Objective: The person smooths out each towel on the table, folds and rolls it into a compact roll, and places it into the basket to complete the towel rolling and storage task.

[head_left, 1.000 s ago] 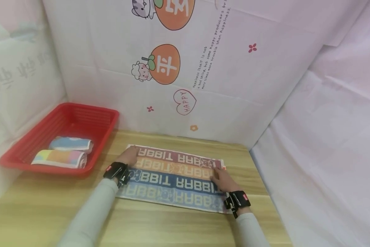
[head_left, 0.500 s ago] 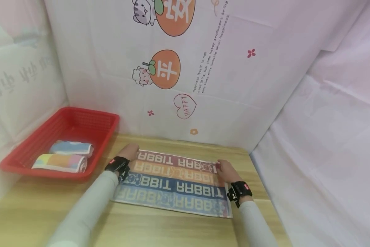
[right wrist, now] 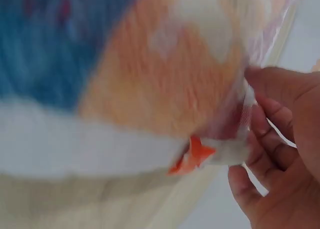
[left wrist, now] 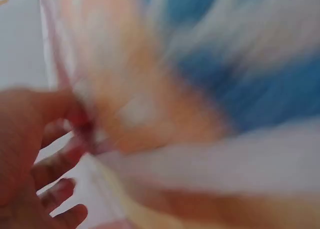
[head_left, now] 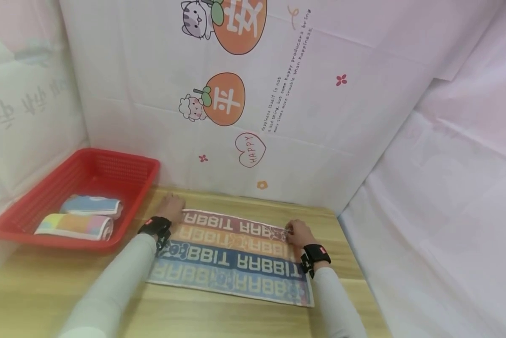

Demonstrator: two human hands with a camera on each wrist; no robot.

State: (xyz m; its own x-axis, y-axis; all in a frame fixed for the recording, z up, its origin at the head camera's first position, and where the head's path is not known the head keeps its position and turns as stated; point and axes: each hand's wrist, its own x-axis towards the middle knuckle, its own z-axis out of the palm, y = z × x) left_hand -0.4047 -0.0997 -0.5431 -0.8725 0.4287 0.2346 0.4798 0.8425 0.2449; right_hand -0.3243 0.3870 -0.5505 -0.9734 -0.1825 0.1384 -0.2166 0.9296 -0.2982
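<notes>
A small towel (head_left: 232, 258) striped in dark red, orange, dark blue and light blue, with upside-down RABBIT lettering, spreads across the wooden table. My left hand (head_left: 171, 208) is at its far left corner; in the left wrist view, thumb and forefinger of that hand (left wrist: 30, 154) pinch the edge while the other fingers stay loose. At the far right corner, my right hand (head_left: 299, 232) pinches the dark red border. The right wrist view shows a pale label with an orange mark (right wrist: 196, 156) beside those fingertips. Close to both wrist cameras the towel is blurred.
To the left stands a red plastic basket (head_left: 147, 188) holding a blue rolled towel (head_left: 91, 205) and a multicoloured rolled towel (head_left: 73, 226). White printed cloth (head_left: 312, 164) walls off the back and both sides of the table (head_left: 219, 319).
My hands have shifted from lying on the towel to gripping its far corners. The right hand has come slightly inward. The towel's near edge sits a little closer to me.
</notes>
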